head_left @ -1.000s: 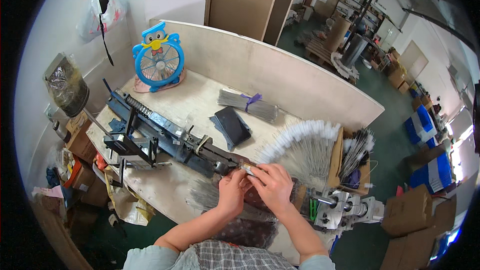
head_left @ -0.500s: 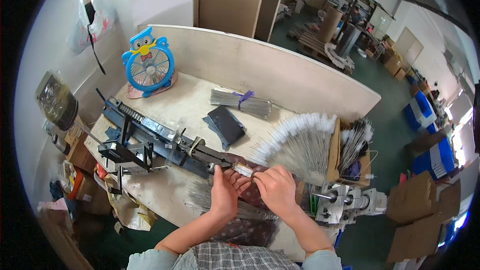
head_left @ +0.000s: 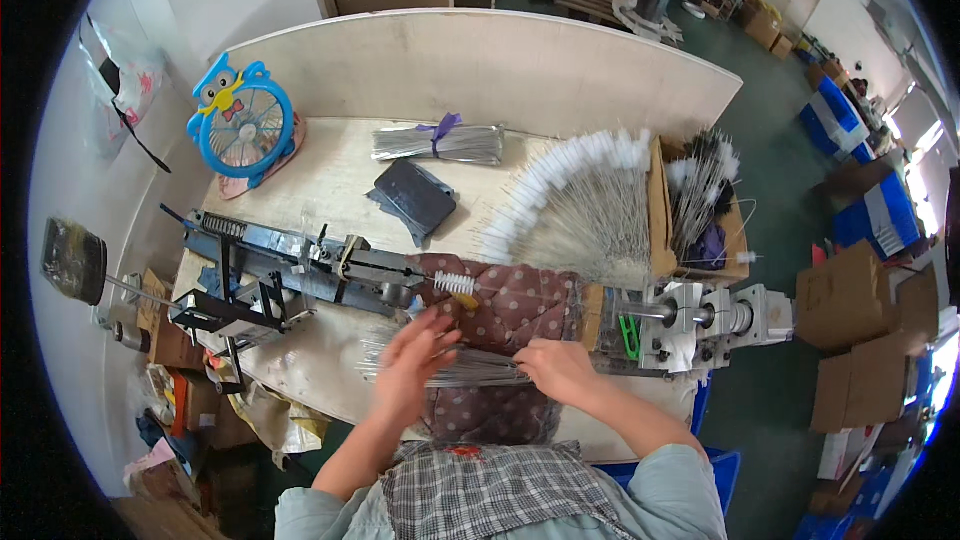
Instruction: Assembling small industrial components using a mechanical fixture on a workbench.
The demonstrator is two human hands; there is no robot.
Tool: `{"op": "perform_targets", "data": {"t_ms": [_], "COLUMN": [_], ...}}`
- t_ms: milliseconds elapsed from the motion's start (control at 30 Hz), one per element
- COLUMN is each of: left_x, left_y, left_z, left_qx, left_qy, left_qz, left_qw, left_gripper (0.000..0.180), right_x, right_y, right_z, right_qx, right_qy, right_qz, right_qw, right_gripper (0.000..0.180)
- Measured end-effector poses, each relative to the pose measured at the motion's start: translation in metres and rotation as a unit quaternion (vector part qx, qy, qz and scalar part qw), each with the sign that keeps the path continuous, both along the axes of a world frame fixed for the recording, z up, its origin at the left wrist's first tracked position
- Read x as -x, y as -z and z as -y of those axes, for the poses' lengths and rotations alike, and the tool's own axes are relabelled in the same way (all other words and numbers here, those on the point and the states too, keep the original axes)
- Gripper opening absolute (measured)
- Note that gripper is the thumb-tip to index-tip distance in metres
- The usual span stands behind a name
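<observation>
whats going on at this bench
A person at a workbench has both hands on a loose bundle of thin metal wires lying on a brown dotted cloth. The left hand lies spread over the wires; the right hand grips their other end. Just beyond is a long dark metal machine with a small white brush at its tip. Finished white-tipped brushes fan out further back, beside a cardboard box.

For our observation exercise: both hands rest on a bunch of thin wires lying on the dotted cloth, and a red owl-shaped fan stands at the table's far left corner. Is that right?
Not quite: the head view shows the fan is blue, not red. The rest holds: the left hand and right hand rest on the wires on the dotted cloth.
</observation>
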State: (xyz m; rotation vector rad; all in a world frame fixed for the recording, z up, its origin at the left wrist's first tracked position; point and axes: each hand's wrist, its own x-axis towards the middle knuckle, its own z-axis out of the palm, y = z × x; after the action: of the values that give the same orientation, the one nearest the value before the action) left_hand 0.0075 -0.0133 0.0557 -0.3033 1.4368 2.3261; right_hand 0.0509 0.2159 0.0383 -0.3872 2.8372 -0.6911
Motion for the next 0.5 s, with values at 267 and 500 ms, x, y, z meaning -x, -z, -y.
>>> {"op": "perform_targets", "data": {"t_ms": [267,500], "left_x": [-0.009,0.007], "left_y": [0.106,0.103], "left_z": [0.3,0.356], "left_qx": [-0.159,0.043], "left_qy": [-0.36,-0.53], "left_qz": [0.022,-0.011], "left_qw": [0.919,0.847], "left_gripper": [0.032,0.036], "right_x": [-0.006,0.005], "right_y": [-0.006,-0.025], "right_z": [0.025,0.007], "right_qx": [0.02,-0.027], "right_qy": [0.023,0.028], "right_qz": [-0.037,-0.064], "right_qw": [0.999,0.997], "right_gripper": [0.012,0.01]}}
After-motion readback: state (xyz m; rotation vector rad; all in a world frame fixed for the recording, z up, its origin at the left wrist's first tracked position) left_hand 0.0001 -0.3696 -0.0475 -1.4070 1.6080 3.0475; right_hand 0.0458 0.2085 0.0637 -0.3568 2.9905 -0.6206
